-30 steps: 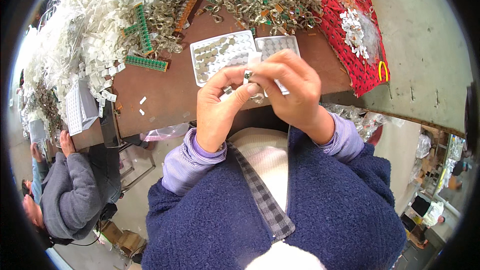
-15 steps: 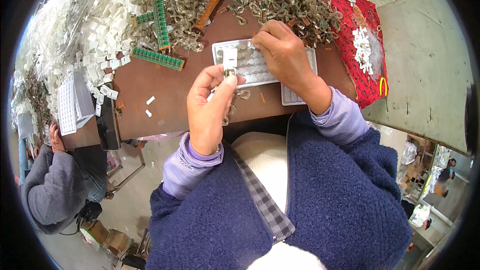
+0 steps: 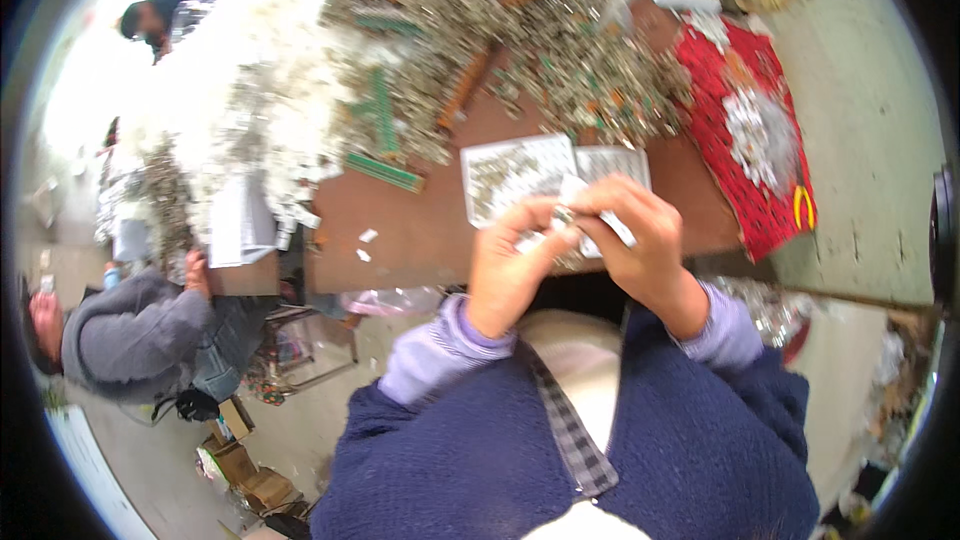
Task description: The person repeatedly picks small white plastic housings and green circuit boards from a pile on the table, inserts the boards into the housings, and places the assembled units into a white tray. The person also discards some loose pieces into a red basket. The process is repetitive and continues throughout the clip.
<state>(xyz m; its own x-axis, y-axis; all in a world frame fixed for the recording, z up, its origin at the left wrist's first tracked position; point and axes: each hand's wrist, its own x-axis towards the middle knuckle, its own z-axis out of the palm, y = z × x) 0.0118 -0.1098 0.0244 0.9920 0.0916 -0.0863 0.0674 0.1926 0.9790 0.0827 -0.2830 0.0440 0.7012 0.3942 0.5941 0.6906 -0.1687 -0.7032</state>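
Observation:
Both hands meet in front of me, just over the near edge of the table. My left hand [image 3: 512,265] pinches a small white plastic piece [image 3: 571,189] between thumb and fingers. The right hand [image 3: 645,252] is closed, its fingertips pressed to the same piece. Motion blur hides the detail at the fingertips. Another bit of white plastic shows under the right fingers, and a greyish clear part lies below the pinch. Just beyond the hands lies a white tray [image 3: 467,185] with small round discs in its wells. A second, greyish tray [image 3: 640,168] sits to its right.
Heaps of white plastic pieces [image 3: 270,110] and greyish clear parts [image 3: 590,70] cover the far table. Green strips [image 3: 385,172] lie among them. At right is a red cloth [image 3: 735,195] with white bits and yellow-handled pliers [image 3: 804,208]. A person in grey [image 3: 130,335] sits at left.
My right hand has left the tray and come down to meet the left hand at the white plastic piece. The view has shifted, so the table's contents appear lower and further right.

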